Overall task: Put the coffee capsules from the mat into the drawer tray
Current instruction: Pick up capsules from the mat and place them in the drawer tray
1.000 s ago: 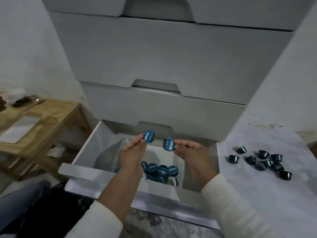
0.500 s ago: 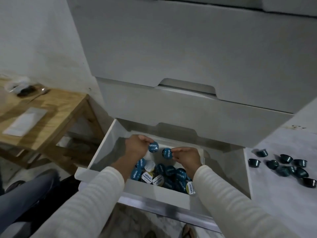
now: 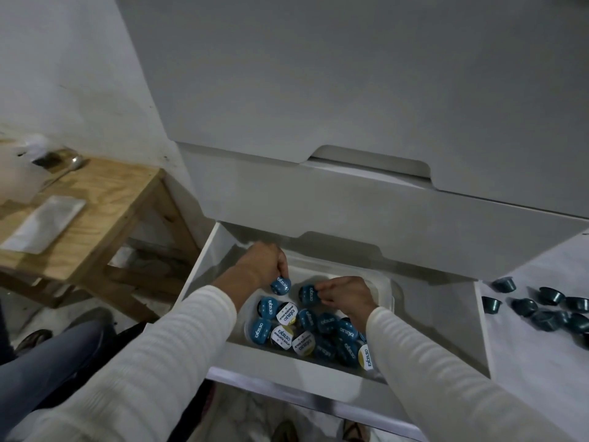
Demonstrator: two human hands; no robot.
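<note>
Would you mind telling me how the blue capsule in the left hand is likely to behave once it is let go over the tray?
The blue capsule, pinched easily by the left hand, is probably light. Its rounded shape may roll or tip among the tilted capsules in the tray.
</note>
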